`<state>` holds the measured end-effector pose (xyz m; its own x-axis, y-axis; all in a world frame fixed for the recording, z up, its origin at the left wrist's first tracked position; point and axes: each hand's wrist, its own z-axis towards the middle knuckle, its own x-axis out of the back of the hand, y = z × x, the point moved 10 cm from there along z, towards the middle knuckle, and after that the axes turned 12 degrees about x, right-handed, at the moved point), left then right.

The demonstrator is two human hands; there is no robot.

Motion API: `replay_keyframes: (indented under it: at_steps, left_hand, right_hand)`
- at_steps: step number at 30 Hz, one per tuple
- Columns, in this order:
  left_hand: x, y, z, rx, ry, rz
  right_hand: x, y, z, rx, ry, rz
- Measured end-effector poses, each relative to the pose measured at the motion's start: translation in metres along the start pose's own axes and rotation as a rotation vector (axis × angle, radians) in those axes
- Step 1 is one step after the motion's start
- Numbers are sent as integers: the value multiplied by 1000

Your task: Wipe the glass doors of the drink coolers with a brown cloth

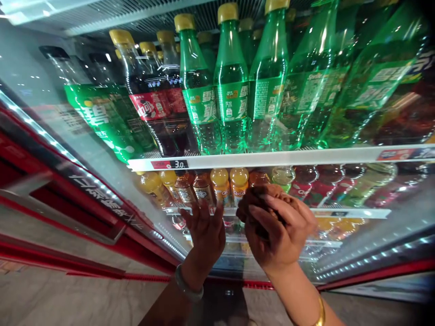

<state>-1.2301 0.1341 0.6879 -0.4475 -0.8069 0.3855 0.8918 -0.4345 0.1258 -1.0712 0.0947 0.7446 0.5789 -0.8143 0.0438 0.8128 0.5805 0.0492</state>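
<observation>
My left hand (pixel 205 231) is raised in front of the second shelf of a drinks cooler, its fingers stretched out and spread. A pale bangle circles its wrist. Beside it, to the right, my right hand (pixel 283 224) has its fingers curled against a dark brown, uneven shape (pixel 256 203) that I cannot make out. Beyond the hands stand small bottles, among them orange drinks (pixel 239 190) and brown drinks (pixel 203 190). Above them, green soda bottles (pixel 232 99) with yellow caps line the top shelf, next to dark cola bottles (pixel 149 106) with red labels.
A white shelf edge (pixel 272 158) with price tags runs across below the large bottles. A lower shelf edge (pixel 360 213) lies behind my hands. At the left is a red frame with a metal handle (pixel 113 233). Light strips (pixel 367 265) border the cooler, above a grey floor (pixel 84 299).
</observation>
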Motion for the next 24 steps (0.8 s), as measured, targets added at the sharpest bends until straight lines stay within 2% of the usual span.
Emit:
replay_keyframes:
  at_steps: [2,5,8,10,14,18,21,24]
  left_hand:
    - [-4,13,-3,-49,-7,-8]
    - [-9,21,-4,-65,2,-11]
    - [-11,21,-4,-64,27,20]
    - [-11,21,-4,-66,49,31]
    - [-11,21,-5,-57,86,29]
    - [-11,23,-6,-52,98,29]
    - [-11,23,-6,-51,97,39]
    - [-13,24,-7,-53,96,55]
  right_hand:
    - [-8,-6,9,41,-7,38]
    - [-14,-9,-4,66,-43,124]
    - [-6,0,-30,65,-94,134]
    - [6,9,-38,79,-93,85]
    - [21,23,-19,59,-20,-27]
    - [9,10,-4,125,-39,63]
    - [5,10,-24,145,-109,153]
    - [21,25,-48,155,-122,117]
